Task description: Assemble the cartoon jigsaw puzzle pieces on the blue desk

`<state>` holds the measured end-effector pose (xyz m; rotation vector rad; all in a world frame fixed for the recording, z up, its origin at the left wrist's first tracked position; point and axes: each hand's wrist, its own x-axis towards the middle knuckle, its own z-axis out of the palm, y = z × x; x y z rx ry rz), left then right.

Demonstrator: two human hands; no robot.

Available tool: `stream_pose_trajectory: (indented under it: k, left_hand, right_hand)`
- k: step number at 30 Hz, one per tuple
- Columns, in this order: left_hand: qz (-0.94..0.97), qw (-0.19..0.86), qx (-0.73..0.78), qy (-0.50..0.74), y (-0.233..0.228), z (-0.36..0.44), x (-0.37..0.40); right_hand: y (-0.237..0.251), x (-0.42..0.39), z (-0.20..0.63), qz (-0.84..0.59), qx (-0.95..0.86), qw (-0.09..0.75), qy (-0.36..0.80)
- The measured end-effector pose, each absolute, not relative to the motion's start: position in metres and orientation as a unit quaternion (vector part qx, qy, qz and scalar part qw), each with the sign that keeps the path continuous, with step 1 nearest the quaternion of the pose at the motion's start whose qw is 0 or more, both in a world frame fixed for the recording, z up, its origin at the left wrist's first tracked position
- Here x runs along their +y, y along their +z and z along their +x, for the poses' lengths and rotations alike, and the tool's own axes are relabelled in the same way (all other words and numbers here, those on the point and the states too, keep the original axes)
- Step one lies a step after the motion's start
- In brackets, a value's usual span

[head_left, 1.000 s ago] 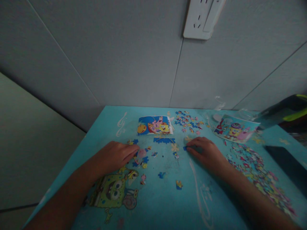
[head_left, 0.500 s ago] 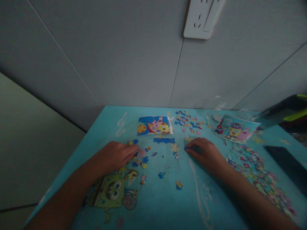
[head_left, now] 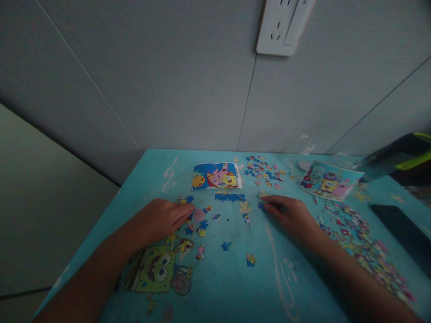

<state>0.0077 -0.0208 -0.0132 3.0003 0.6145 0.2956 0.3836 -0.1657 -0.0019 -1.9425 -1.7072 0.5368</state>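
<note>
On the left, my left hand [head_left: 166, 216] rests on the table with its fingers closed together, tips beside a cluster of loose puzzle pieces [head_left: 202, 232]. What its fingertips hold, if anything, is hidden. My right hand [head_left: 289, 214] lies to the right, index finger stretched out and thumb apart from it. A small blue puzzle piece [head_left: 261, 206] lies at the thumb tip. Between the hands is a joined blue strip of puzzle [head_left: 230, 197], below a picture card [head_left: 216, 176]. Single pieces lie nearer me, including a blue-and-yellow piece [head_left: 250, 259].
A heap of pieces [head_left: 367, 246] spreads beside my right forearm, near a dark flat slab [head_left: 400, 229]. More pieces [head_left: 264, 170] lie at the back, left of a second picture card [head_left: 332, 180]. A grey wall [head_left: 188, 89] with a socket [head_left: 278, 29] borders the blue table [head_left: 232, 291].
My right index finger has straightened and lifted away from the thumb, leaving the blue piece on the table. My left hand has stayed in place.
</note>
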Motion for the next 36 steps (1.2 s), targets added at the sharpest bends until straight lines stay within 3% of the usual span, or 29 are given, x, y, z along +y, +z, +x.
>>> stream_pose_trajectory:
  k: [17,27,36]
  left_hand:
    - [0.978,0.005,0.199,0.052,-0.012,0.01,-0.021]
    - [0.978,0.02,0.196,0.065,-0.016,0.009,-0.019]
    - [0.977,0.015,0.203,0.07,-0.017,0.009,-0.017]
  right_hand:
    - [0.002,-0.166,0.398,-0.659,-0.692,0.206,0.213]
    - [-0.021,-0.156,0.384,-0.67,-0.681,0.27,0.12]
    - [-0.027,-0.154,0.386,-0.672,-0.685,0.264,0.098]
